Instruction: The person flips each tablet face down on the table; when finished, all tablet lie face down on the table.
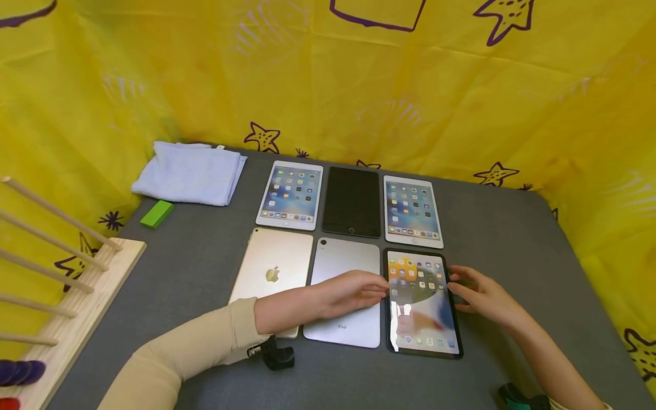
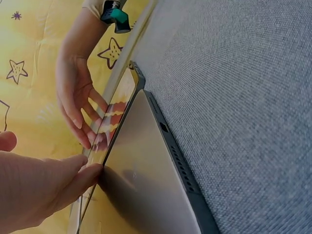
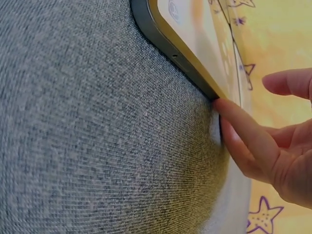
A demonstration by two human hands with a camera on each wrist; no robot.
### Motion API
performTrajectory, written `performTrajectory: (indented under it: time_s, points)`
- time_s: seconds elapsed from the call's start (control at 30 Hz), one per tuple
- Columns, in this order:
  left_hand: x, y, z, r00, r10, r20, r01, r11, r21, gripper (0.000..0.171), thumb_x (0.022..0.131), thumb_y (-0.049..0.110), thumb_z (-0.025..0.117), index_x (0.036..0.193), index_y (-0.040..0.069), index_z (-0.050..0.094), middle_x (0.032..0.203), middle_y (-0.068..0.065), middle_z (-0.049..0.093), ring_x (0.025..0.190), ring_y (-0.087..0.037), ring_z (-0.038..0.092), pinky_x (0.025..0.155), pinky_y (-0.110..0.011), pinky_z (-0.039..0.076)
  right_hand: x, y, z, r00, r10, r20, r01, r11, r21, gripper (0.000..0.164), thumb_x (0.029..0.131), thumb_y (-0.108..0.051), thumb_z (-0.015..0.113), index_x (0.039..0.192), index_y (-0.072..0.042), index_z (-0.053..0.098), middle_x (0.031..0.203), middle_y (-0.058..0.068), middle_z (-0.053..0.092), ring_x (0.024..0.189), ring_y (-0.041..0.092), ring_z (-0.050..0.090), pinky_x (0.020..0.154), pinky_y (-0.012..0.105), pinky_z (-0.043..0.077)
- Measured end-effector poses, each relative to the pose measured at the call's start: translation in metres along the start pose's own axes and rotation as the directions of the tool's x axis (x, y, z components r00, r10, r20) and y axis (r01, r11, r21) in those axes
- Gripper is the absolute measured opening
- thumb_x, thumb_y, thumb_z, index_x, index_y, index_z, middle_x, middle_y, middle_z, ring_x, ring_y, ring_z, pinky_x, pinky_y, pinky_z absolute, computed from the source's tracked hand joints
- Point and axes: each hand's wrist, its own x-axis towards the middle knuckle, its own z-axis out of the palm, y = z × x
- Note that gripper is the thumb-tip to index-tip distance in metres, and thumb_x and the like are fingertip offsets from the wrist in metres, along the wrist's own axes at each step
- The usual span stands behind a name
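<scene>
A dark-framed tablet (image 1: pixel 425 324) lies screen up at the front right of the grid, its home screen lit or printed. My left hand (image 1: pixel 353 293) reaches over a silver tablet (image 1: pixel 340 256), back up, and its fingertips touch the dark tablet's left edge. On the opposite side my right hand (image 1: pixel 484 296) has its fingers at the right edge. In the right wrist view a fingertip (image 3: pixel 222 105) meets that edge near the cloth. Both hands' fingers are extended rather than curled around anything. A gold tablet (image 1: pixel 271 256), back up, lies partly under the left forearm.
Behind lie a white tablet (image 1: pixel 290 191), a black one (image 1: pixel 352 199) and another white one (image 1: pixel 412 208). A folded blue cloth (image 1: pixel 189 173) and a green block (image 1: pixel 156 214) are at the back left. A wooden rack (image 1: pixel 97 290) stands left; a yellow curtain (image 1: pixel 328 80) encloses the grey table (image 1: pixel 512 239).
</scene>
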Motion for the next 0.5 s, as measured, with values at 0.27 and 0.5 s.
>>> performTrajectory:
  time_s: [0.27,0.5]
  points:
    - [0.004,0.0003,-0.0046,1.0,-0.013,-0.001,0.013,1.0,0.006,0.042,0.093,0.003,0.053,0.127,-0.02,0.045,0.138,-0.026,0.046,0.13,-0.033,0.044,0.111,-0.039,0.033,0.0011,0.0053,-0.0023,1.0,-0.019,0.002,0.019,0.999,0.036,0.059,0.101,-0.02,0.054,0.144,0.013,0.028,0.136,0.035,0.037,0.118,0.042,0.051,0.078,0.038,0.057]
    - [0.0045,0.0013,-0.0057,1.0,-0.011,-0.007,0.011,1.0,0.01,0.055,0.09,-0.007,0.054,0.14,-0.018,0.034,0.142,-0.027,0.042,0.13,-0.029,0.044,0.11,-0.038,0.035,0.0028,0.0082,-0.0035,1.0,-0.021,-0.001,0.021,0.998,0.058,0.057,0.101,-0.017,0.054,0.143,0.014,0.031,0.136,0.037,0.038,0.116,0.035,0.054,0.078,0.038,0.058]
